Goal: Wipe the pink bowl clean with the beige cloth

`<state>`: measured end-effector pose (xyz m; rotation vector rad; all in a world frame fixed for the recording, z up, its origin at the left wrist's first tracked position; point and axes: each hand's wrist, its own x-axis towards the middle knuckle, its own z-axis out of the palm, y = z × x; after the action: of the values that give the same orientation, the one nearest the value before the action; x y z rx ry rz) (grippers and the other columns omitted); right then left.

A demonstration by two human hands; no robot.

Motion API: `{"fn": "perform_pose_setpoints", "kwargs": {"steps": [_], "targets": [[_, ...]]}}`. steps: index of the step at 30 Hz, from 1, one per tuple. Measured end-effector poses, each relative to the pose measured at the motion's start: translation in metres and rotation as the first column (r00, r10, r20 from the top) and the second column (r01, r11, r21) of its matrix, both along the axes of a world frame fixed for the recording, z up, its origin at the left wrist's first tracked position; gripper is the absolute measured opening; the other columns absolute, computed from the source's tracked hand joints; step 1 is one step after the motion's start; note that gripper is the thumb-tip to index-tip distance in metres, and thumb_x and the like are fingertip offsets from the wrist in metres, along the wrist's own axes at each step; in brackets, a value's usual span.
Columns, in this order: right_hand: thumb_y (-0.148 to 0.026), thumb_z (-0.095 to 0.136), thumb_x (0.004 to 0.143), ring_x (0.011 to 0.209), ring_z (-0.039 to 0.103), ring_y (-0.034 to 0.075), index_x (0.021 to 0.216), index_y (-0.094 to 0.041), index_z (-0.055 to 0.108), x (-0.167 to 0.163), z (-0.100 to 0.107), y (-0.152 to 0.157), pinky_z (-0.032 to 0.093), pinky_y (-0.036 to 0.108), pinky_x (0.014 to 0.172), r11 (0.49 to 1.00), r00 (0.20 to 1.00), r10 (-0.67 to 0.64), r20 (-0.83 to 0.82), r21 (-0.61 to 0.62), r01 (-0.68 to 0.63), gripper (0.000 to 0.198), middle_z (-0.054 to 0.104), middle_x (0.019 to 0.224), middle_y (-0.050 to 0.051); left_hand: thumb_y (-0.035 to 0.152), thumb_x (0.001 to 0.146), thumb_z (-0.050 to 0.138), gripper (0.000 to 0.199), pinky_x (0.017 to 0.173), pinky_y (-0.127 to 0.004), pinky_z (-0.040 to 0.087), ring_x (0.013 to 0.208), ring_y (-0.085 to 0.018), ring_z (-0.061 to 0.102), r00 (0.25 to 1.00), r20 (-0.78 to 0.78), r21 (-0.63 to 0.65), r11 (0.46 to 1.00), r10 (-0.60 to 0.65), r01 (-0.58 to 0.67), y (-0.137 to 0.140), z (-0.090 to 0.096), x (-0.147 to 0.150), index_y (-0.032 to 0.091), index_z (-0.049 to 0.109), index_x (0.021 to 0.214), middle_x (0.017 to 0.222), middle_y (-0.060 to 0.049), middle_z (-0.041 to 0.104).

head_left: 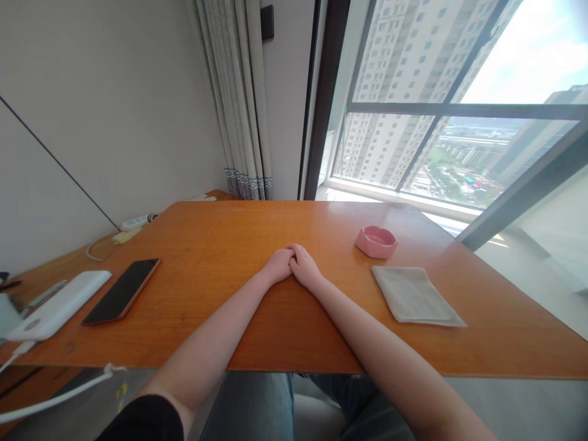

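My left hand point(277, 265) and my right hand point(304, 265) rest together on the orange-brown wooden table point(220, 245), near its middle. They are clasped, with the fingers closed and folded over each other. No object shows in either hand, and part of the fingers is hidden where they overlap. To the right of my hands lies a folded light grey cloth point(413, 294). Behind the cloth sits a pink ashtray-like dish point(375, 243) with a faceted rim. A phone point(123, 290) with a dark screen lies flat on the left side, apart from my left hand.
At the far left lies a white power bank point(62, 304) with a cable point(18, 350) plugged in. A power strip point(135, 222) is beside the wall. A white cable point(59, 398) hangs at the front left edge. Behind the table are a curtain point(239, 98) and a window point(395, 109).
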<state>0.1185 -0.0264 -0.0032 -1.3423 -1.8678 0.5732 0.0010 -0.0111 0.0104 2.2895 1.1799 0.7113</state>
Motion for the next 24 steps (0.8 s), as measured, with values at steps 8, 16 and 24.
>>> {"fn": "perform_pose_setpoints", "kwargs": {"steps": [8,16,24], "targets": [[-0.011,0.042,0.074,0.118,0.052,0.020,0.126,-0.017,0.050,0.019,0.012,0.002,0.038,0.039,0.106,0.995,0.994,0.093,-0.055,-0.017,-0.094,0.054,0.059,0.124,0.010,0.017,0.074,0.053,0.017,0.074,-0.029,0.048,0.080,-0.019,0.062,0.998,-0.046,0.035,0.998,-0.047,0.048,-0.001,0.003,-0.001,0.016,0.066,0.086,0.086,-0.005,0.069],[-0.033,0.058,0.076,0.142,0.008,0.043,0.138,-0.014,0.039,0.140,0.051,-0.002,0.012,0.072,0.104,0.660,0.626,-0.739,0.248,0.081,0.747,0.068,0.017,0.153,0.023,0.030,0.082,0.051,0.020,0.066,-0.026,0.044,0.071,-0.015,0.056,0.998,-0.031,-0.001,0.999,-0.054,0.054,0.001,0.003,-0.003,0.017,0.066,0.088,0.080,-0.003,0.064],[-0.045,0.059,0.076,0.126,0.039,0.042,0.113,-0.014,0.064,0.180,0.026,0.005,0.036,0.060,0.095,0.632,0.585,-0.710,0.392,-0.012,0.775,0.049,0.053,0.122,0.024,0.030,0.082,0.051,0.021,0.067,-0.027,0.045,0.072,-0.016,0.056,0.998,-0.022,-0.002,0.999,-0.051,0.051,0.000,0.003,-0.004,0.017,0.066,0.089,0.081,-0.004,0.065]]}}
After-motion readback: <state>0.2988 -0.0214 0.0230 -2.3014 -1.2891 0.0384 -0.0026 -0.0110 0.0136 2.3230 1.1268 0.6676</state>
